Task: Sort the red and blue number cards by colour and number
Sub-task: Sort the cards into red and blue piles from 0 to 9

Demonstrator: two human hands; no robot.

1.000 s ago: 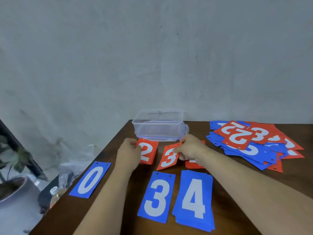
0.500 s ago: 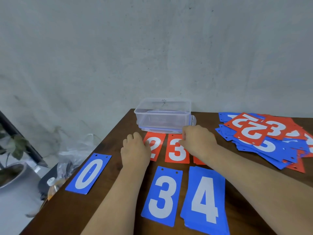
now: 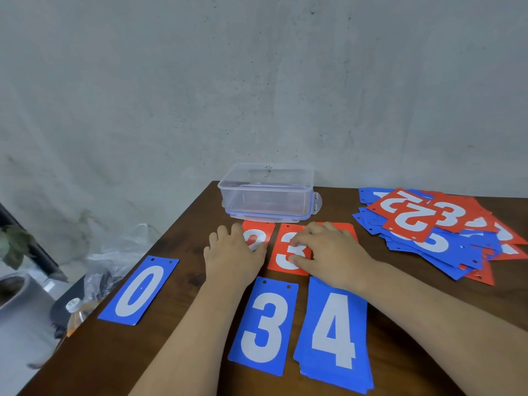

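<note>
Hands both released, flat: left hand (image 3: 233,254) on red 2 card (image 3: 260,232), right hand (image 3: 331,252) on red 3 card (image 3: 279,248).

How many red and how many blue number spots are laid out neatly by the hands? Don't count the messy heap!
Blue: 3, the blue 0 card, the blue 3 card and the blue 4 stack, counted once.
Red: 3, the red 2 card, the red 3 card and a red card mostly hidden by the right hand, number unseen.
Total: 6

Clear plastic box (image 3: 267,192) at far edge of brown table (image 3: 114,361), bottle (image 3: 75,317), crumpled bag (image 3: 114,260), potted plant (image 3: 17,291) off its left side
</note>
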